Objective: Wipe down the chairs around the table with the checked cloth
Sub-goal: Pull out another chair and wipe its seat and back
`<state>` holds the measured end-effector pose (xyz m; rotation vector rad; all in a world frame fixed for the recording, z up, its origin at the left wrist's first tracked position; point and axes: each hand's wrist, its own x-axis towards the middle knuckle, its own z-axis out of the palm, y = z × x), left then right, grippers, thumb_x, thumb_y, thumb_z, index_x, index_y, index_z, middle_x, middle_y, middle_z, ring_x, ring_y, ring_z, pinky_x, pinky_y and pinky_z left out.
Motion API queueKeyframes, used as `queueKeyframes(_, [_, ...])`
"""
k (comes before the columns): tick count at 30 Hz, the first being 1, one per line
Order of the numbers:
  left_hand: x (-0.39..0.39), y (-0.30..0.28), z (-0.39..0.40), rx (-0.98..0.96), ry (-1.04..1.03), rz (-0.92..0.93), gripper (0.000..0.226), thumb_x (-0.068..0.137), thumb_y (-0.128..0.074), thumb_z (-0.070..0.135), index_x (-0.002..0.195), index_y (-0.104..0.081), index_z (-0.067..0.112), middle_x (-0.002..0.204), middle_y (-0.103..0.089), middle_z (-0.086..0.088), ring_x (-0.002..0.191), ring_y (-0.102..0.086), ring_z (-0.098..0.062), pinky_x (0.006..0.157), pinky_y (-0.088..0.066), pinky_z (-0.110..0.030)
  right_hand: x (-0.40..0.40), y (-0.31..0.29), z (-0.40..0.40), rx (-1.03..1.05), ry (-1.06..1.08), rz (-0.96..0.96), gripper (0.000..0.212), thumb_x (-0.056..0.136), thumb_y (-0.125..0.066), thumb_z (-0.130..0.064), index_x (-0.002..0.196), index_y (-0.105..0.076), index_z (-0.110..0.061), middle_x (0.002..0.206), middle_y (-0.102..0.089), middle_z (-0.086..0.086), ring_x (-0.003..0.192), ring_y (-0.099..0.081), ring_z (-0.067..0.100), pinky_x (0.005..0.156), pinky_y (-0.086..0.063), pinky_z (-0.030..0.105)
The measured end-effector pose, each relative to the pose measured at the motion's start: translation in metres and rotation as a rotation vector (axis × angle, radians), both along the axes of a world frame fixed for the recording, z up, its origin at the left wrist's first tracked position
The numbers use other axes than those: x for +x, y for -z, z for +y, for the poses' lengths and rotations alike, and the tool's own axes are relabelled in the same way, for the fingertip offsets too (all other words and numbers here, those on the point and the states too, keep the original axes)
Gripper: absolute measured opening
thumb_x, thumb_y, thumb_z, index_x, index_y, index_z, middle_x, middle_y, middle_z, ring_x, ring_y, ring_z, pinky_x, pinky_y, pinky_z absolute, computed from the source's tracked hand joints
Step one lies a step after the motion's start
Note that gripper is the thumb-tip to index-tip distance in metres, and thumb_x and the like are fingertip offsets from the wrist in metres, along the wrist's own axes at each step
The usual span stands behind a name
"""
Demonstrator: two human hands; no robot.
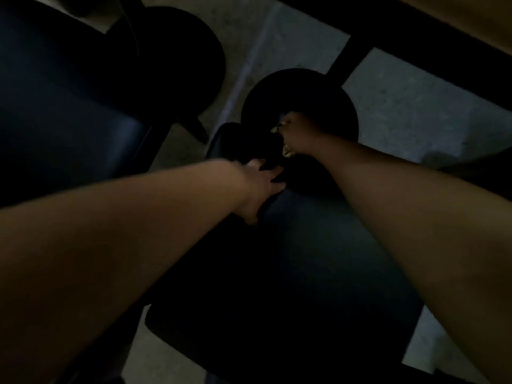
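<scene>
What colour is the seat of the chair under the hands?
The chair seat looks very dark, navy to black, and plain; the head view is dim.

2 bare forearms reach in from the lower edge of the dim head view, both uncovered with no sleeve showing as far up as the picture goes. The left hand (260,187) and the right hand (297,134) are bare as well. The low light blurs the fingers of both hands, so finer marks cannot be told.
</scene>
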<state>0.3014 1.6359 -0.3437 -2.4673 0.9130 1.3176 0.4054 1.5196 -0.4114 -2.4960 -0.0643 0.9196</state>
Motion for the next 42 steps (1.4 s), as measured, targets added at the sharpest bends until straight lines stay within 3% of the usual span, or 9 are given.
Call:
queueKeyframes(6, [0.019, -0.017, 0.096, -0.264, -0.368, -0.122, 0.056, 0.093, -0.056, 0.024, 0.147, -0.04, 0.027, 0.135, -0.058, -0.009, 0.123, -0.054, -0.026, 0.1, -0.042, -0.029, 0.004, -0.002, 0.042, -0.017, -0.056, -0.005, 0.025, 0.095, -0.045, -0.017, 0.07, -0.049, -0.019, 0.102, -0.062, 0.019, 0.103, -0.06, 0.034, 0.089, -0.049, 0.037])
queueKeyframes(9, [-0.001, -0.004, 0.131, -0.526, -1.025, -0.142, 0.042, 0.095, -0.055, 0.013, 0.137, -0.053, 0.015, 0.126, -0.063, -0.009, 0.117, -0.059, -0.022, 0.102, -0.043, -0.031, 0.003, -0.002, 0.061, -0.032, -0.11, -0.004, 0.027, 0.094, -0.044, -0.018, 0.068, -0.05, -0.019, 0.105, -0.063, 0.022, 0.104, -0.06, 0.036, 0.087, -0.048, 0.035])
queueKeyframes(12, [-0.025, 0.016, 0.148, -0.714, -1.565, -0.131, 0.033, 0.098, -0.052, 0.014, 0.131, -0.057, 0.013, 0.121, -0.062, -0.002, 0.111, -0.058, -0.014, 0.095, -0.043, -0.025, -0.003, 0.002, 0.08, -0.08, -0.184, -0.092, 0.027, 0.092, -0.043, -0.02, 0.106, -0.061, -0.005, 0.113, -0.062, 0.023, 0.105, -0.06, 0.038, 0.091, -0.05, 0.038])
queueKeyframes(17, [-0.051, 0.032, 0.16, -0.916, -2.0, -0.075, 0.026, 0.102, -0.043, 0.023, 0.085, -0.063, 0.025, 0.093, -0.064, -0.001, 0.091, -0.06, -0.018, 0.084, -0.043, -0.031, -0.031, -0.001, 0.121, -0.099, -0.563, -0.338, 0.03, 0.092, -0.038, -0.02, 0.116, -0.055, -0.011, 0.125, -0.054, 0.018, 0.112, -0.055, 0.037, 0.087, -0.045, 0.037])
queueKeyframes(22, [-0.059, 0.036, 0.172, -0.924, -2.014, -0.122, 0.033, 0.097, -0.038, 0.039, 0.115, -0.062, 0.026, 0.125, -0.06, -0.001, 0.119, -0.055, -0.018, 0.108, -0.04, -0.043, -0.093, -0.007, 0.167, -0.295, -1.122, -0.299, 0.034, 0.089, -0.047, -0.024, 0.115, -0.065, -0.013, 0.12, -0.064, 0.012, 0.11, -0.062, 0.031, 0.083, -0.049, 0.035])
queueKeyframes(26, [-0.058, 0.029, 0.172, -0.909, -1.975, -0.105, 0.033, 0.102, -0.032, 0.04, 0.094, -0.063, 0.034, 0.109, -0.065, 0.005, 0.108, -0.059, -0.011, 0.107, -0.042, -0.043, -0.14, 0.001, 0.169, -0.259, -1.25, -0.295, 0.036, 0.092, -0.045, -0.033, 0.119, -0.063, -0.017, 0.124, -0.062, 0.007, 0.112, -0.06, 0.03, 0.085, -0.048, 0.036])
queueKeyframes(30, [-0.055, 0.029, 0.17, -0.874, -1.876, -0.029, 0.045, 0.105, -0.026, 0.041, 0.126, -0.059, 0.018, 0.131, -0.06, -0.004, 0.123, -0.054, -0.016, 0.112, -0.036, -0.042, -0.189, 0.006, 0.165, -0.134, -1.382, -0.249, 0.034, 0.096, -0.046, -0.026, 0.124, -0.06, -0.014, 0.129, -0.059, 0.009, 0.117, -0.057, 0.03, 0.093, -0.045, 0.037])
queueKeyframes(37, [-0.04, 0.039, 0.154, -0.715, -1.598, -0.07, 0.041, 0.106, -0.03, 0.038, 0.129, -0.059, 0.021, 0.126, -0.058, 0.002, 0.118, -0.051, -0.012, 0.095, -0.035, -0.019, -0.209, -0.005, 0.133, 0.227, -1.249, -0.213, 0.033, 0.096, -0.043, -0.021, 0.118, -0.062, -0.005, 0.127, -0.057, 0.013, 0.12, -0.05, 0.03, 0.102, -0.032, 0.033])
queueKeyframes(42, [-0.021, 0.039, 0.142, -0.713, -1.41, -0.162, 0.039, 0.106, -0.033, 0.031, 0.125, -0.06, 0.011, 0.128, -0.06, -0.012, 0.122, -0.052, -0.026, 0.086, -0.032, -0.019, -0.145, -0.003, 0.115, -0.005, -0.962, -0.458, 0.04, 0.102, -0.023, -0.02, 0.132, -0.047, -0.009, 0.138, -0.044, 0.011, 0.131, -0.036, 0.026, 0.109, -0.022, 0.033])
